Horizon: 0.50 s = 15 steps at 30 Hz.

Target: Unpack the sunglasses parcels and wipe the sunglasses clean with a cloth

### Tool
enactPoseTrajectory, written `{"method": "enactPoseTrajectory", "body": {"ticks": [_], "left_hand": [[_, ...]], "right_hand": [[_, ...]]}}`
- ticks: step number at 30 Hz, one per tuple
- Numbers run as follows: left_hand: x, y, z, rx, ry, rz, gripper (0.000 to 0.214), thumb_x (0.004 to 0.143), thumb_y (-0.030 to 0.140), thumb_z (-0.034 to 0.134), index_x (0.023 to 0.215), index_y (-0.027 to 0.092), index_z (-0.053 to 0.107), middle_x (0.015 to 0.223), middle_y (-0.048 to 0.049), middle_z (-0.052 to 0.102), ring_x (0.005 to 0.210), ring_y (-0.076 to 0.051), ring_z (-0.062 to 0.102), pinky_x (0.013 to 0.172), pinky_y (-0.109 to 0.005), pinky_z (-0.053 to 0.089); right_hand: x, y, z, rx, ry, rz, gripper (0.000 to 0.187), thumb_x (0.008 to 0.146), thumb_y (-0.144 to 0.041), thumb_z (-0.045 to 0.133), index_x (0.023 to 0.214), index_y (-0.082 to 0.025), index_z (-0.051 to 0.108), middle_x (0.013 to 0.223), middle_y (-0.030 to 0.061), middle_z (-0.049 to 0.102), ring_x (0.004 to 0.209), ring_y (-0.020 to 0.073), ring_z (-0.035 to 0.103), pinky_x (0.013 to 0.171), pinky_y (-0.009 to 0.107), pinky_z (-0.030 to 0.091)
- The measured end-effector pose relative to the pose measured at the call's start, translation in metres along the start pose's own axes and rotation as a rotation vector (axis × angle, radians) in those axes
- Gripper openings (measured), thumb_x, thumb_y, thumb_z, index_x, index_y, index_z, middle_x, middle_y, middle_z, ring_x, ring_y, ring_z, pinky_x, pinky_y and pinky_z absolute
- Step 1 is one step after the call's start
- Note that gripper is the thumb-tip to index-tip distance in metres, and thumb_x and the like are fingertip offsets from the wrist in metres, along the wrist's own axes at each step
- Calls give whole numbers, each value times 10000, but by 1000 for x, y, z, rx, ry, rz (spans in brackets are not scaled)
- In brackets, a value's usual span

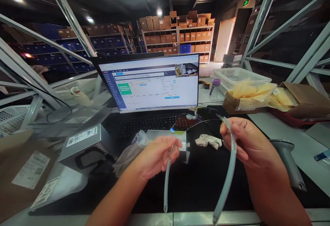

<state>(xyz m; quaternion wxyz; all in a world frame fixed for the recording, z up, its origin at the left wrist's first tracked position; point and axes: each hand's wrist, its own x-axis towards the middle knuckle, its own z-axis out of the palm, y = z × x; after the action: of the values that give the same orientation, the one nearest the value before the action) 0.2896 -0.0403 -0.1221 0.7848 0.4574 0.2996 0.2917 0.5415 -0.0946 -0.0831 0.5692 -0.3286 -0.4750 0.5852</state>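
Observation:
A pair of tinted glasses point(183, 122) is held up over the dark desk mat, lenses facing away from me. The keyboard shows through one brownish lens. Both long grey temples point back towards me and look sleeved in clear plastic. My left hand point(160, 155) pinches the left temple near its hinge. My right hand point(246, 141) grips the right temple between thumb and fingers. Below the lenses lies a small silver-grey box point(183, 146), partly hidden by my left hand. Beside it on the mat is a crumpled whitish cloth or paper point(209, 141).
A monitor point(152, 85) stands behind the keyboard point(146, 124). A grey printed box point(86, 150) and clear plastic wrapping point(129, 153) are left. A barcode scanner point(290, 164) lies beside my right forearm. Cardboard boxes with yellow packets point(251, 92), a bottle point(215, 89) and a white basket point(241, 76) stand right.

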Motion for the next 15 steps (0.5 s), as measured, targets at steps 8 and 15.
{"method": "enactPoseTrajectory", "body": {"ticks": [8,15], "left_hand": [[4,-5,7,-141,44,-62,342,737,385,840,830,104,670,517,20,528,385,-28,393,342,-96,310],[6,-4,21,-223,259,-159,189,815,248,761,777,122,626,515,71,397,362,-19,319,316,-101,295]], "right_hand": [[4,3,3,49,69,-3,398,723,-570,812,774,-184,733,338,-84,411,253,37,350,295,126,240],[10,-8,-15,-334,-1,-45,578,799,-696,656,774,-120,695,548,29,667,378,104,592,338,152,395]]}}
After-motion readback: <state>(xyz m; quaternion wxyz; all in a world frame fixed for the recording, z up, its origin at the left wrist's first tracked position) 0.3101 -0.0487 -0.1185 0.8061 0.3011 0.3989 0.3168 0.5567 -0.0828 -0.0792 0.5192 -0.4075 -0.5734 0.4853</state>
